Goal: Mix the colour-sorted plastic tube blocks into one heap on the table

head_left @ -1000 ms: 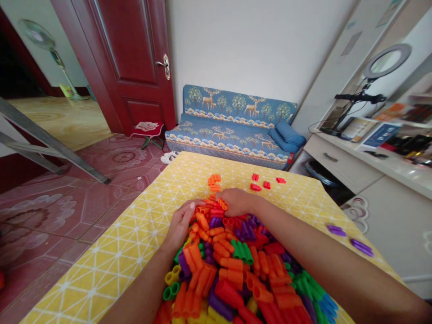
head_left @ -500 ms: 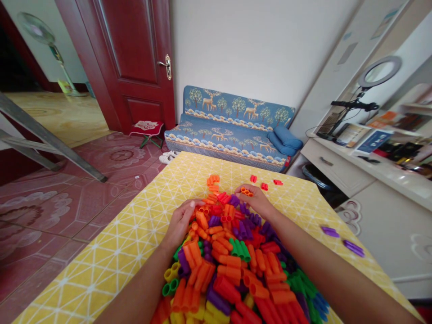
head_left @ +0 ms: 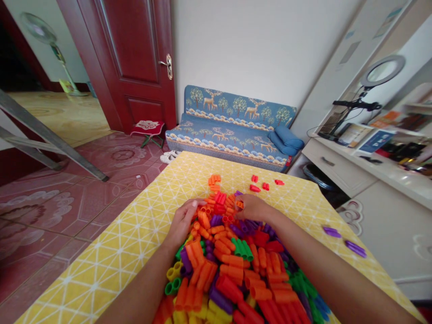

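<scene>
Nearest, between the person's forearms, a heaped pile of plastic tube-shaped pieces in orange, red, purple, green and yellow spreads over a yellow cloth. The left hand rests along the pile's far left side, thumb and fingers loosely extended, with no piece visibly gripped, though its fingertips are hard to make out. The right hand is narrowed at the pile's far end, apparently pinching an orange piece whose holes face the person; the fingers behind it are partly hidden.

Half a second ago that hand stood farther out to the right with the orange piece; now it has come back in and down, against the pile's far edge. Orange pieces show just left of its fingertips, where purple ones showed then. The left hand has hardly shifted, so the active handling seems to belong to the right hand, with the left as a steady side guard.

Well to the right of the right hand lie two loose purple pieces. Beyond the hands are a few orange tubes straight ahead and loose red pieces past the right hand. Farthest off stands a blue patterned sofa.
</scene>
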The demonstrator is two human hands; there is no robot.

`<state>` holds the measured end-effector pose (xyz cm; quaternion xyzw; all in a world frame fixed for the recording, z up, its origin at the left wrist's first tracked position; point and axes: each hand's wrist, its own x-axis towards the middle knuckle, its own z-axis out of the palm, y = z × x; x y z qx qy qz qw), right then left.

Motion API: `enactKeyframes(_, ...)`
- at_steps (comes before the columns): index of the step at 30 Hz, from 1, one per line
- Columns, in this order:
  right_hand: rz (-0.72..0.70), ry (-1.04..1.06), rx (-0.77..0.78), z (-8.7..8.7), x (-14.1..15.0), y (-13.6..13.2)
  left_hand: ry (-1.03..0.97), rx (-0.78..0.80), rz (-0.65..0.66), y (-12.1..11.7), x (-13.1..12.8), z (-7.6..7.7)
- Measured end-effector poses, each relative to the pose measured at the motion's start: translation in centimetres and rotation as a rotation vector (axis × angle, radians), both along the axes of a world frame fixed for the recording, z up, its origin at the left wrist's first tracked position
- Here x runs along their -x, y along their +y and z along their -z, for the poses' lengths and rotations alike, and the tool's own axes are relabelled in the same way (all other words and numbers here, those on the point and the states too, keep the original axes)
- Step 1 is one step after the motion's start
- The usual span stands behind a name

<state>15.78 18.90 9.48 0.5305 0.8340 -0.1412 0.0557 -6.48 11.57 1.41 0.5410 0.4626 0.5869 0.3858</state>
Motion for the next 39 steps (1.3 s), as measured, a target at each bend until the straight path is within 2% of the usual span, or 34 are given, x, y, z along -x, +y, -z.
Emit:
enactKeyframes(5, 0.079, 0.054, -0.153, 1.4, 1.1, -0.5, -0.003, 0.007, 0.007, 0.0, 0.0, 0.0)
enactKeyframes(7, 0.134, 0.237, -0.145, 2.4, 1.2, -0.5, 0.009, 0.014, -0.005, 0.0, 0.0, -0.1)
enactKeyframes(10, 0.206, 0.629, -0.054, 3.8, 0.5, -0.3, 0.019, 0.022, -0.009, -0.1, 0.0, -0.3)
enactKeyframes(12, 0.215, 0.727, -0.011, 4.1, -0.2, -0.2, 0.018, 0.025, -0.005, -0.1, 0.0, -0.3)
enactKeyframes(14, 0.231, 0.610, -0.010, 3.6, -0.8, -0.3, 0.011, 0.031, 0.000, -0.1, 0.0, -0.2)
enactKeyframes(17, 0.311, 0.297, -0.038, 2.3, -1.5, -0.4, 0.009, 0.043, -0.008, -0.1, 0.0, -0.1)
enactKeyframes(19, 0.337, 0.192, -0.037, 1.6, -1.6, -0.4, 0.009, 0.048, -0.013, -0.1, 0.0, -0.1)
enactKeyframes(22, 0.283, 0.139, -0.045, 1.5, -1.0, -0.1, -0.008, 0.057, 0.004, 0.0, 0.0, 0.0)
enactKeyframes(27, 0.237, 0.051, -0.161, 2.5, 0.9, 0.2, -0.026, 0.065, 0.016, 0.0, 0.0, 0.1)
enactKeyframes(29, 0.243, 0.115, -0.197, 2.8, 1.1, 0.1, -0.017, 0.069, 0.010, -0.1, 0.1, 0.1)
enactKeyframes(31, 0.290, 0.325, -0.189, 2.9, 0.7, 0.0, -0.005, 0.070, 0.003, -0.2, 0.1, 0.0)
enactKeyframes(34, 0.474, 0.861, -0.046, 3.2, -2.2, -0.5, -0.003, 0.068, -0.003, -0.2, 0.1, -0.2)
enactKeyframes(36, 0.625, 1.111, -0.001, 3.6, -6.2, -1.2, -0.010, 0.063, -0.006, -0.3, 0.0, -0.2)
enactKeyframes(37, 0.698, 1.168, -0.056, 3.8, -8.9, -1.7, -0.010, 0.058, -0.006, -0.3, 0.0, -0.2)
enactKeyframes(39, 0.860, 1.152, -0.310, 4.0, -14.9, -3.1, -0.009, 0.051, -0.004, -0.3, 0.0, -0.2)
